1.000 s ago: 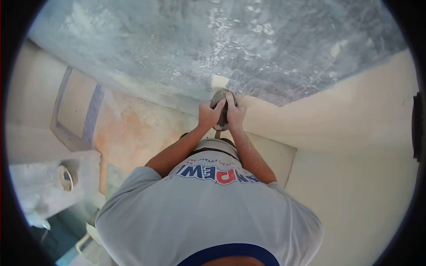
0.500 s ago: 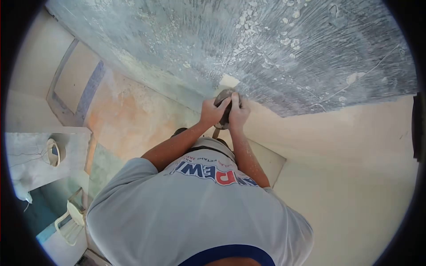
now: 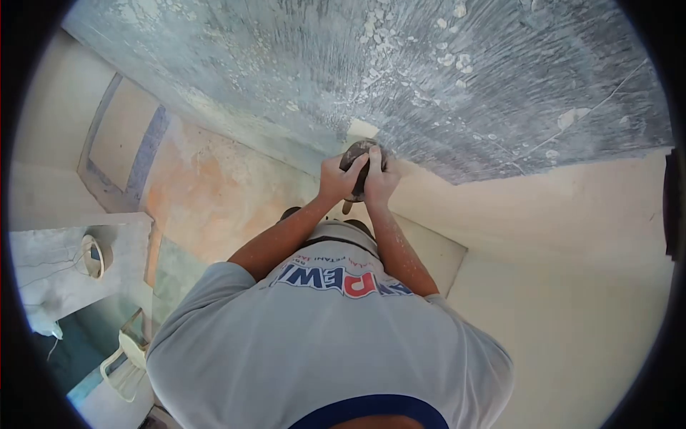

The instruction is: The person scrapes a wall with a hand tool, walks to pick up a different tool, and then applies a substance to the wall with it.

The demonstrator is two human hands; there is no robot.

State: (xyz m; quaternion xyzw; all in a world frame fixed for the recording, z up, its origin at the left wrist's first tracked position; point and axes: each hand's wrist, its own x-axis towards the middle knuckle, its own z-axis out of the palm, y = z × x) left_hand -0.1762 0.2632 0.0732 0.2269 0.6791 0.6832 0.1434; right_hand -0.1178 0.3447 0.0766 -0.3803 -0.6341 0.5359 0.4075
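Both my hands are closed around a dark, rounded, dust-smeared object (image 3: 355,151), held against the lower part of the rough grey-blue wall (image 3: 457,93). I cannot make out its exact kind. My left hand (image 3: 338,179) grips its left side and my right hand (image 3: 382,180) its right, with the thumbs along its face. A short brownish piece (image 3: 347,207) pokes out beneath it. Just above the object, a pale squarish patch (image 3: 363,129) shows at the wall. White dust covers my fingers and right forearm.
Lumpy white spots and scratch marks cover the wall above a smooth cream band (image 3: 572,193). On the left are a stained orange surface (image 3: 193,171), a round pale container (image 3: 95,257) and a cream plastic chair (image 3: 128,361). A dark object (image 3: 672,204) stands at the far right.
My view has turned slightly, so the wall's spots sit a little further left and up. My hands and the dark object have shifted slightly left and up in view, the grip unchanged.
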